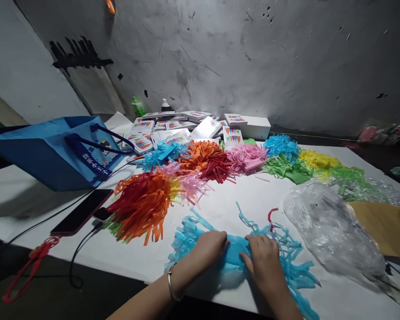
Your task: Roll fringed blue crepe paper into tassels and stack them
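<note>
Light blue tissue paper [235,252] with fringed ends lies near the table's front edge, its uncut middle between my two hands. My left hand [210,247] wears a silver bangle at the wrist and is closed on the left part of that middle. On the right part, my right hand [262,255] pinches the paper between thumb and fingers. Blue fringe spreads out beyond both hands. A small red strip [271,218] lies just behind the right-hand fringe. An orange and red fringed bunch [146,202] rests to the left.
A blue bag [50,153], a phone [83,212] and cables are at the left. Colored tissue bunches [246,156] line the middle, with printed boxes [206,128] behind them. Clear plastic [330,226] and brown paper [383,226] lie at the right.
</note>
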### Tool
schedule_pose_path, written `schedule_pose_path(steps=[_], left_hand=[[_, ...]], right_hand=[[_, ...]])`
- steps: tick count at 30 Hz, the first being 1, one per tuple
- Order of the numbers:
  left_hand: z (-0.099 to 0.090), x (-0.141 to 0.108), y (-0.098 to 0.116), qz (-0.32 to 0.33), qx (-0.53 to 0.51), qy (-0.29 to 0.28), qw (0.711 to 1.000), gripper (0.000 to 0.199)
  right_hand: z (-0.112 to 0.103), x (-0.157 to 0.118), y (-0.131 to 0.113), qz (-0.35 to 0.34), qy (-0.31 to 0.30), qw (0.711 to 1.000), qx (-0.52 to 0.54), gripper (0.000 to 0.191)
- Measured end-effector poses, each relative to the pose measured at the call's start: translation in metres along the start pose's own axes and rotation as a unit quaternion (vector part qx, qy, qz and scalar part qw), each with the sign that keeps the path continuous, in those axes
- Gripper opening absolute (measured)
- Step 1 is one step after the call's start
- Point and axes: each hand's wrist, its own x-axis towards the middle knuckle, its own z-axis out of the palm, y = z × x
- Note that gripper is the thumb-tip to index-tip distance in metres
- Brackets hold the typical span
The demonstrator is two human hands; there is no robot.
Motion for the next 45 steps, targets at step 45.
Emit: schedule_pose_path(steps=[45], left_hand=[[0.030, -0.043, -0.028, 0.249, 0.038, 0.208, 0.945, 0.010]], right_hand=[[0.005, -0.031, -0.008, -0.060, 0.045, 0.994, 0.081, 0.025]])
